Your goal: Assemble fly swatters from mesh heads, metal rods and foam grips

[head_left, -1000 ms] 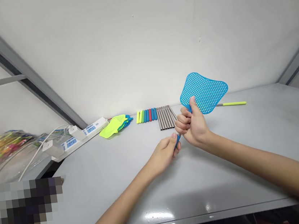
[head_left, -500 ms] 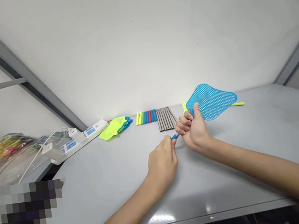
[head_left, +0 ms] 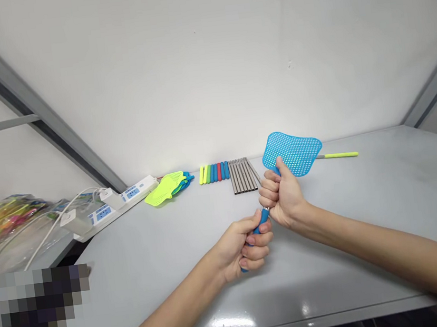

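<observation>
A fly swatter with a blue mesh head [head_left: 292,152] is in both hands, tilted over the table. My left hand [head_left: 248,247] is wrapped round its blue handle [head_left: 259,227]. My right hand [head_left: 284,195] grips the shaft just above, thumb up against the base of the head. Only a short bit of metal shows between the hands; my right fingers hide the rest. Behind the mesh head lies another swatter, its yellow handle [head_left: 341,155] sticking out to the right.
Along the back lie metal tubes [head_left: 243,175], a row of coloured handles [head_left: 214,172] and a pile of yellow and blue swatter heads [head_left: 168,187]. A white power strip [head_left: 116,205] with plugs stands left, beside bagged colourful items [head_left: 6,221] on a neighbouring surface.
My left hand has turned, so its fingers and more of the blue handle now show. The mesh head has swung left and tilted, uncovering more of the swatter behind.
</observation>
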The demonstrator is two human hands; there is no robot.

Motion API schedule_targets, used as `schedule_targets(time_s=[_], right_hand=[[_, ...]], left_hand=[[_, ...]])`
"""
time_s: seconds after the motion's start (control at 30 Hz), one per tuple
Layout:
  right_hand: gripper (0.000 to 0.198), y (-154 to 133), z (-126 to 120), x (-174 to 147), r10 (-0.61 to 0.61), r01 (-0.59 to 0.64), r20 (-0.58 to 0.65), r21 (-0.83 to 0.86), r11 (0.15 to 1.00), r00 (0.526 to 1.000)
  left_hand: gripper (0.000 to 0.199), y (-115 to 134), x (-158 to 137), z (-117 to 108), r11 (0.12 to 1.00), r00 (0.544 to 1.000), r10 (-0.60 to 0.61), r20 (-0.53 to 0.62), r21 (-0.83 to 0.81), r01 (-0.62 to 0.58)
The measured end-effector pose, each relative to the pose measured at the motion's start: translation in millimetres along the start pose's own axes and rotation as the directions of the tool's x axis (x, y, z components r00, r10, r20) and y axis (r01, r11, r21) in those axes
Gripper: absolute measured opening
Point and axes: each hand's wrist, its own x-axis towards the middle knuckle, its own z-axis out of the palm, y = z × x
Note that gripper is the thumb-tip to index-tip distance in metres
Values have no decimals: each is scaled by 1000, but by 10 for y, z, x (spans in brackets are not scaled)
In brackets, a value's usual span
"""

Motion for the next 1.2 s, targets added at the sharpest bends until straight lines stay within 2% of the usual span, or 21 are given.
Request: schedule_targets(time_s=[0.07, 0.17, 0.27, 0.37, 0.43, 0.5, 0.53, 0.57, 0.63, 0.67, 0.7, 0.77, 0.87, 0.97, 1.03, 1.1, 1.13, 1.2], right_hand=[[48, 0, -12, 13, 14, -14, 2, 3, 1000, 1000], [47, 2, -46, 48, 24, -24, 22, 3, 1000, 999], [47, 5, -73, 81, 37, -37, 49, -16, 999, 998], [48, 4, -64, 83, 21, -16, 83, -53, 998, 996], [48, -4, -36, 69, -26, 34, 118, -70, 997, 993], [47, -19, -5, 53, -101, 112, 144, -68, 991, 984], [47, -27, 8, 48, -144, 154, 149, -59, 986, 978], [46, -35, 18, 45, -185, 194, 147, -47, 980, 972], [45, -46, 28, 42, -242, 246, 121, -24, 969, 963], [45, -49, 30, 39, -257, 260, 100, -16, 966, 961], [46, -49, 30, 35, -266, 268, 75, -9, 963, 961], [47, -41, 28, 23, -269, 269, 29, 0, 963, 963], [47, -10, 10, 10, -261, 261, -25, 0, 965, 965], [46, 30, -34, 27, -228, 226, -82, -23, 974, 970], [46, 50, -67, 49, -189, 187, -117, -29, 982, 975], [45, 57, -93, 66, -147, 145, -137, -22, 989, 980], [45, 55, -101, 70, -119, 117, -139, -18, 993, 983], [44, 39, -109, 69, -58, 57, -126, -12, 998, 990]], left_hand=[[27, 9, 10, -30, 994, 998, -34, 59, -100, 40], [27, 14, 15, -30, 998, 999, -30, 33, -61, 32], [31, 9, 20, 0, 991, 994, 39, -101, 133, -26], [36, 9, 38, 10, 933, 958, 137, -252, 357, -40], [38, 15, 51, 2, 875, 930, 213, -298, 481, -46], [39, 14, 60, -6, 753, 880, 363, -308, 652, -83], [38, 6, 63, -5, 643, 830, 473, -295, 759, -97], [36, -9, 66, 0, 501, 764, 590, -263, 861, -91], [30, -53, 76, 25, 204, 631, 760, -157, 979, -2], [27, -79, 84, 44, 94, 595, 795, -114, 993, 65], [25, -104, 94, 65, 24, 585, 805, -97, 991, 132], [24, -141, 118, 104, -37, 588, 799, -125, 966, 256], [26, -156, 157, 125, -33, 590, 785, -189, 938, 344], [29, -149, 192, 94, 30, 623, 755, -203, 961, 276], [32, -144, 206, 79, 119, 644, 732, -222, 972, 200], [33, -138, 207, 97, 280, 679, 676, -287, 952, 123], [34, -132, 200, 119, 396, 708, 621, -336, 914, 87], [32, -110, 175, 172, 671, 790, 435, -432, 740, 35]])
